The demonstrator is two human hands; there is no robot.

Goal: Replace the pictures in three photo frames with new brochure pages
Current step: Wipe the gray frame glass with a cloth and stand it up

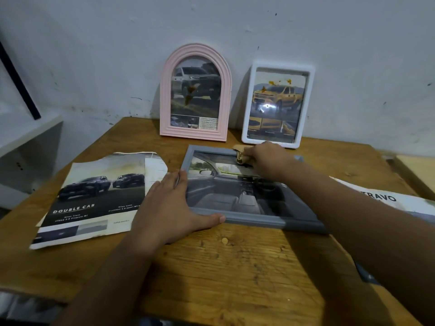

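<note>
A grey photo frame lies flat on the wooden table, showing a car-interior picture. My left hand rests flat at its near-left corner, thumb along the bottom edge. My right hand grips a crumpled tan tissue against the glass near the frame's top edge. A pink arched frame and a white rectangular frame lean against the wall behind, both with truck pictures and brownish stains on the glass.
A cut "DOUBLE CAB" brochure page lies left of the grey frame. Another brochure page lies at the right under my right forearm. A white shelf stands off the table's left side.
</note>
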